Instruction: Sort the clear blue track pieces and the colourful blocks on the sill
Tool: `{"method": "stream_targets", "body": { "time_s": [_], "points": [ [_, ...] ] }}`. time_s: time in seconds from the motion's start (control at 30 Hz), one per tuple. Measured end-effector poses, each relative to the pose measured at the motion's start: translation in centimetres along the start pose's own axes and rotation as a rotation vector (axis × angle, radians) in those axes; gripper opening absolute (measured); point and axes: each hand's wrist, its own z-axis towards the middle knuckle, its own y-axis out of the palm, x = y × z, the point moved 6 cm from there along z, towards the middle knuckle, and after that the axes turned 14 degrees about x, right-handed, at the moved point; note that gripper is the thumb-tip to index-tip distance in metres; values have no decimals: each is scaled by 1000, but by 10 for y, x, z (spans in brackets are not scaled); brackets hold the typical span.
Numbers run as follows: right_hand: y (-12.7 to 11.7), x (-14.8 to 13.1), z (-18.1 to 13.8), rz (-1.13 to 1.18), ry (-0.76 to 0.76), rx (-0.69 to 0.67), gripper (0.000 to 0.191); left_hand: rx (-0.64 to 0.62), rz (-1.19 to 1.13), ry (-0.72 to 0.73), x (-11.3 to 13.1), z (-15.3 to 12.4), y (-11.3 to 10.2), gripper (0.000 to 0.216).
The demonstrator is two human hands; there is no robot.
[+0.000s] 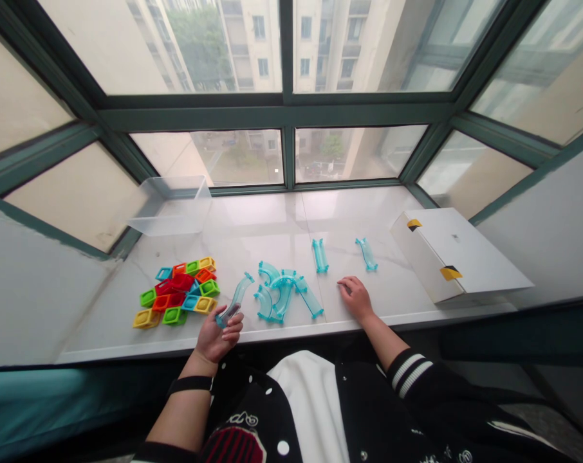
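My left hand (218, 335) is closed around the lower end of a translucent blue curved track piece (242, 290), whose free end points up and away. Just right of it lies a pile of similar blue track pieces (282, 294), some curved and one straight, overlapping each other. My right hand (355, 297) rests on the white sill with its fingers stretched forward, holding nothing. Beyond its fingertips lie a straight blue track piece (320, 256) and a wavy blue track piece (367, 254), apart from each other.
To the left sits a cluster of red, yellow, green and blue plastic blocks (178, 292). A clear plastic bin (170, 215) stands behind them by the window. On the right is a white box (458, 254) with yellow-black tabs. Window frames (286, 116) bound the marble-patterned sill.
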Motion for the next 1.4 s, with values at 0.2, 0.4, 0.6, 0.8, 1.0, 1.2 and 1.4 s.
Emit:
{"method": "stream_targets", "body": {
  "time_s": [0.2,0.4,0.6,0.8,1.0,1.2,1.4],
  "points": [
    [0,-1,0,2,-5,-3,24,37,91,114,-4,4,15,24],
    [-1,-1,0,32,9,2,24,15,219,197,-10,6,30,45],
    [-11,-17,7,186,178,47,27,-2,453,356,-18,5,54,54],
    [-3,-93,9,544,285,-181,35,78,859,768,-21,-9,93,47],
    [1,-186,-15,702,14,-451,56,98,1024,1145,-32,-25,136,52],
    [-10,-205,-13,522,-241,-317,64,-38,1250,1298,-59,-18,153,56],
    [-10,-186,-4,428,-161,-167,60,-250,1346,1184,-84,-12,156,62]
  ]
}}
